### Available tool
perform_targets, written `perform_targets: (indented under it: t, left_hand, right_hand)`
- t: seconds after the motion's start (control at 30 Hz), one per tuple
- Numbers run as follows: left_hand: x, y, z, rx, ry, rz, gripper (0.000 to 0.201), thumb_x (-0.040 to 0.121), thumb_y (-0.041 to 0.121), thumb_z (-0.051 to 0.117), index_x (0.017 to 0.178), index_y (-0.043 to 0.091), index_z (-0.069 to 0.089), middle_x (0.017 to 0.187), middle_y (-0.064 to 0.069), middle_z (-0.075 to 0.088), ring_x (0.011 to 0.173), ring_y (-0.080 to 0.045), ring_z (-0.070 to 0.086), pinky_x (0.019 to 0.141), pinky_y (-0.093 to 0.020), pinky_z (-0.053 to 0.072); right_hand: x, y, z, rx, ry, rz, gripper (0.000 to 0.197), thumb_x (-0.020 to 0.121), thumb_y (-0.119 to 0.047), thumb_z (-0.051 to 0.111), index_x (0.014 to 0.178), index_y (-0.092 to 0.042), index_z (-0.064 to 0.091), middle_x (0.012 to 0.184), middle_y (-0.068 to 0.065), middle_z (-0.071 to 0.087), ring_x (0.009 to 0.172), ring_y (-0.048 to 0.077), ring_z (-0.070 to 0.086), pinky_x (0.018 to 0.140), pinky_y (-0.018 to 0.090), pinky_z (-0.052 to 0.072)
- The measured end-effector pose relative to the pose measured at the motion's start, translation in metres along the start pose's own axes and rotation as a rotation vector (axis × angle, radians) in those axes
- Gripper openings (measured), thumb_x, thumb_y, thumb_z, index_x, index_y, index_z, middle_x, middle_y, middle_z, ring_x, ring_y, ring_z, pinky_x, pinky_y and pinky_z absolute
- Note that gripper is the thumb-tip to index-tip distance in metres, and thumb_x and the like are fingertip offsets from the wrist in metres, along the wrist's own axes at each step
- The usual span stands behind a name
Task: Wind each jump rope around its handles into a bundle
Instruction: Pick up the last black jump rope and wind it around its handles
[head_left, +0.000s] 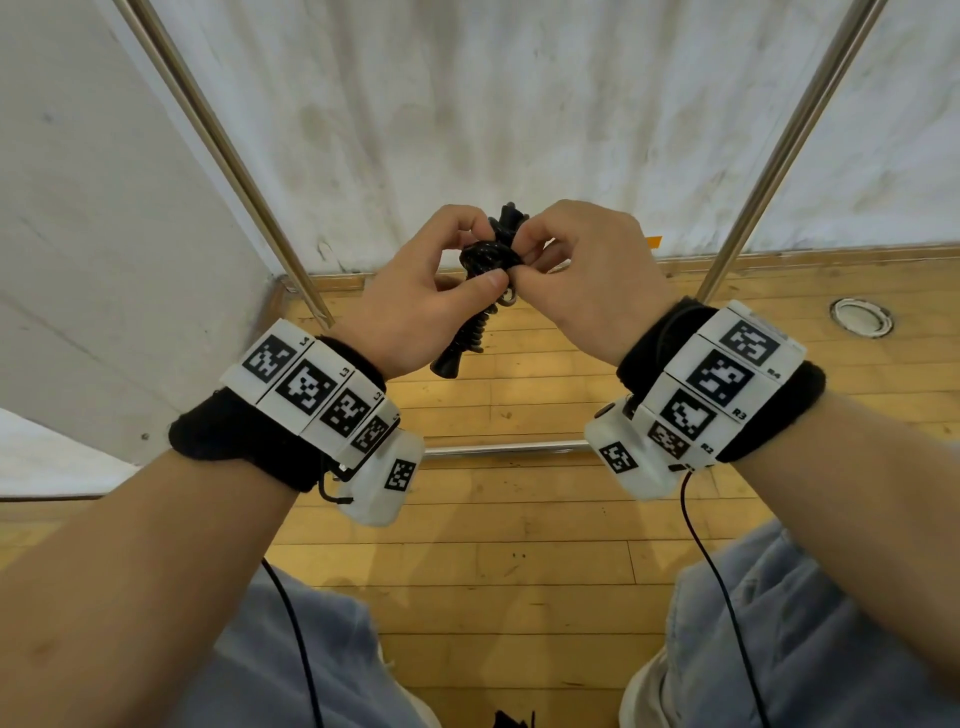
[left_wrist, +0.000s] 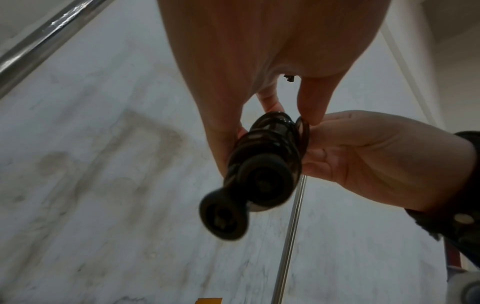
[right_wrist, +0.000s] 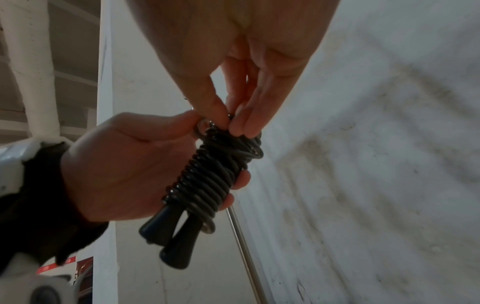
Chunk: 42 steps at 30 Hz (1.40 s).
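Observation:
A black jump rope (head_left: 480, 270) is wound in tight coils around its two black handles (right_wrist: 171, 234), which lie side by side as one bundle (right_wrist: 207, 181). My left hand (head_left: 415, 301) grips the bundle's coiled middle, thumb across the front, fingers curled behind. My right hand (head_left: 582, 270) pinches a loop of cord (right_wrist: 231, 121) at the bundle's upper end with thumb and fingertips. In the left wrist view the two round handle ends (left_wrist: 244, 197) point at the camera, with both hands around the coils (left_wrist: 272, 139). The bundle is held in the air at chest height.
Below is a wooden plank floor (head_left: 519, 519); ahead, a stained white wall (head_left: 519, 104). Two slanted metal poles (head_left: 218, 145) (head_left: 789, 145) and a low horizontal bar (head_left: 504, 447) frame the space. A round metal floor fitting (head_left: 860, 317) sits at the right. My knees (head_left: 805, 623) are below.

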<state>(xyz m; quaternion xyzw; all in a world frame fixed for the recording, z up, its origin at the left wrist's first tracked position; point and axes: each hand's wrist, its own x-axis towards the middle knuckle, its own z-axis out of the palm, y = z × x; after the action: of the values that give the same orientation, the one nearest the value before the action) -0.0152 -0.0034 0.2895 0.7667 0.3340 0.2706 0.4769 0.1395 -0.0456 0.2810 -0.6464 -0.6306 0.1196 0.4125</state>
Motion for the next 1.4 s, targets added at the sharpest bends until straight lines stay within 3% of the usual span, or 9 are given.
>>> perform_targets:
  t: [0.23, 0.47, 0.6, 0.7, 0.83, 0.93, 1.0, 1.17, 1.4]
  left_hand:
    - [0.003, -0.006, 0.0, -0.001, -0.004, 0.045, 0.017, 0.092, 0.015, 0.054, 0.107, 0.019, 0.048, 0.117, -0.008, 0.054, 0.092, -0.043, 0.063, 0.088, -0.056, 0.051]
    - [0.003, 0.001, -0.002, -0.004, -0.117, 0.091, 0.015, 0.096, 0.019, 0.047, 0.109, 0.025, 0.042, 0.103, -0.001, 0.054, 0.081, -0.017, 0.052, 0.081, -0.039, 0.051]
    - [0.001, 0.001, -0.001, 0.004, -0.083, 0.118, 0.017, 0.1, 0.013, 0.046, 0.109, 0.028, 0.046, 0.103, -0.01, 0.055, 0.077, -0.029, 0.052, 0.078, -0.055, 0.052]
    - [0.001, 0.0, 0.003, 0.036, -0.004, 0.127, 0.012, 0.1, 0.012, 0.046, 0.108, 0.021, 0.046, 0.108, -0.026, 0.054, 0.081, -0.04, 0.054, 0.073, -0.058, 0.05]
    - [0.003, 0.001, 0.005, 0.001, 0.082, 0.105, 0.011, 0.099, 0.011, 0.047, 0.103, 0.022, 0.047, 0.11, -0.022, 0.057, 0.086, -0.029, 0.057, 0.081, -0.054, 0.052]
    - [0.005, 0.001, 0.007, -0.056, 0.095, 0.095, 0.012, 0.099, 0.011, 0.047, 0.102, 0.022, 0.047, 0.102, -0.008, 0.057, 0.076, -0.017, 0.059, 0.067, -0.03, 0.055]
    - [0.005, 0.002, 0.008, -0.079, 0.092, 0.102, 0.01, 0.1, 0.009, 0.045, 0.104, 0.018, 0.047, 0.1, -0.002, 0.055, 0.074, -0.014, 0.059, 0.066, -0.022, 0.052]
    - [0.005, 0.002, 0.014, -0.118, 0.115, 0.068, 0.009, 0.1, 0.008, 0.045, 0.104, 0.015, 0.049, 0.105, -0.004, 0.056, 0.085, -0.019, 0.055, 0.079, -0.039, 0.052]
    - [0.006, 0.008, 0.011, -0.122, 0.037, 0.098, 0.016, 0.099, 0.001, 0.042, 0.103, 0.015, 0.048, 0.105, -0.005, 0.054, 0.084, -0.016, 0.054, 0.078, -0.033, 0.051]
  right_hand:
    - [-0.001, 0.0, 0.0, -0.033, 0.01, -0.071, 0.013, 0.075, -0.013, 0.063, 0.072, -0.02, 0.053, 0.077, -0.011, 0.05, 0.068, 0.01, 0.053, 0.068, 0.023, 0.047]
    - [-0.008, -0.004, 0.001, -0.055, 0.139, -0.195, 0.006, 0.074, -0.01, 0.062, 0.073, -0.007, 0.056, 0.077, 0.0, 0.052, 0.064, 0.021, 0.054, 0.062, 0.04, 0.05]
    - [-0.012, -0.004, 0.001, -0.014, 0.178, -0.252, 0.002, 0.074, -0.003, 0.058, 0.076, -0.002, 0.057, 0.08, 0.009, 0.056, 0.064, 0.027, 0.054, 0.059, 0.044, 0.049]
    - [-0.016, -0.003, 0.004, 0.03, 0.118, -0.259, 0.008, 0.076, -0.005, 0.06, 0.084, -0.002, 0.058, 0.087, 0.008, 0.055, 0.069, 0.024, 0.057, 0.064, 0.04, 0.052]
    - [-0.011, -0.002, 0.004, 0.083, 0.046, -0.22, 0.017, 0.078, -0.012, 0.07, 0.09, -0.004, 0.061, 0.093, 0.003, 0.053, 0.073, 0.019, 0.06, 0.07, 0.024, 0.053]
    - [-0.005, -0.001, -0.001, 0.119, 0.052, -0.203, 0.011, 0.078, -0.009, 0.069, 0.086, -0.007, 0.064, 0.09, 0.0, 0.054, 0.071, 0.016, 0.062, 0.067, 0.012, 0.05]
    - [-0.004, -0.001, -0.001, 0.102, 0.05, -0.198, 0.009, 0.078, -0.009, 0.067, 0.086, -0.008, 0.064, 0.09, -0.001, 0.055, 0.069, 0.016, 0.063, 0.068, 0.016, 0.052]
    - [-0.004, -0.002, -0.001, 0.067, 0.044, -0.169, 0.011, 0.075, -0.01, 0.067, 0.085, -0.011, 0.061, 0.089, -0.003, 0.055, 0.065, 0.016, 0.064, 0.068, 0.03, 0.054]
    - [-0.001, 0.0, -0.009, 0.085, 0.065, -0.14, 0.016, 0.072, -0.017, 0.068, 0.075, -0.026, 0.055, 0.079, -0.016, 0.053, 0.063, 0.006, 0.066, 0.059, 0.009, 0.046]
